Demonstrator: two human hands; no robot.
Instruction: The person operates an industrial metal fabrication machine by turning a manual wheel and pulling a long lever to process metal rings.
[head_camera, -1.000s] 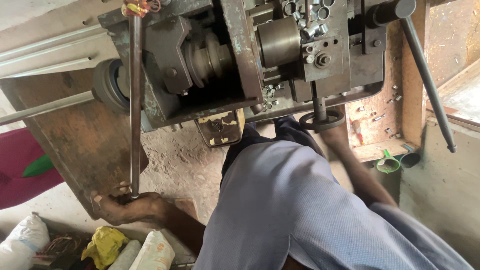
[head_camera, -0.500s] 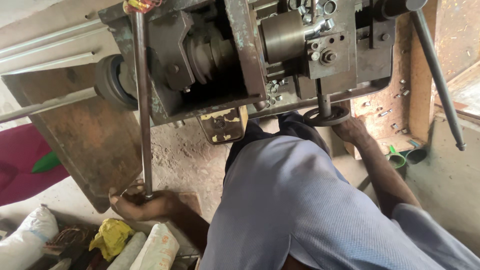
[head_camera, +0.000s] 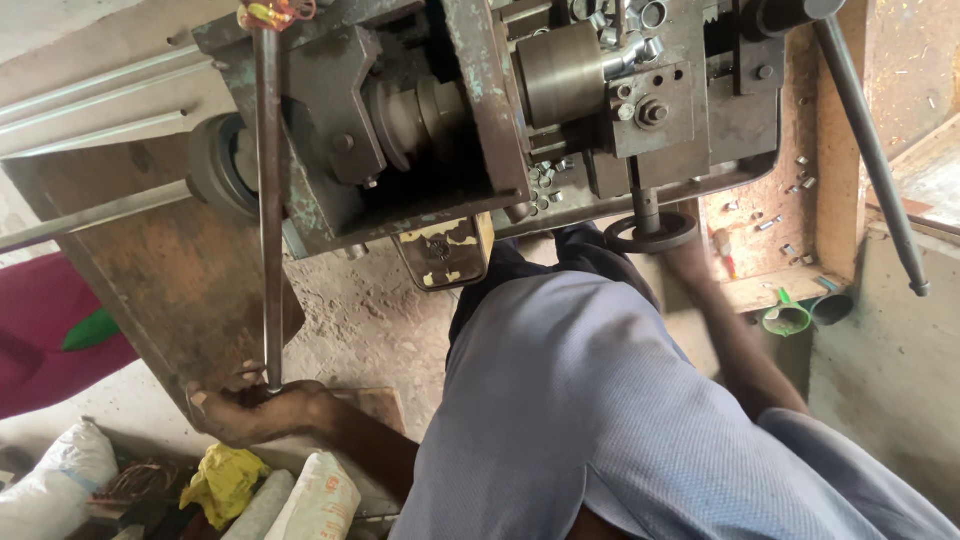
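A worn grey-green metal machine (head_camera: 480, 120) with a chuck and spindle fills the upper half of the head view. A long steel lever rod (head_camera: 268, 200) runs down its left side. My left hand (head_camera: 250, 410) is closed around the rod's lower end, near the floor. My right hand (head_camera: 695, 262) reaches under the machine and grips the rim of a small round handwheel (head_camera: 640, 238); its fingers are partly hidden. My torso in a light blue shirt (head_camera: 600, 420) covers the lower middle.
A second long handle (head_camera: 868, 150) slants down at the right. Small metal parts lie on a rusty tray (head_camera: 800, 240), with a green cup (head_camera: 787, 318) below it. White sacks (head_camera: 60, 480) and a yellow rag (head_camera: 225, 480) lie at bottom left. A rusty plate (head_camera: 170, 290) leans nearby.
The view has shifted slightly, so the machine sits a little further right and lower. Both hands keep their holds on the rod and the handwheel.
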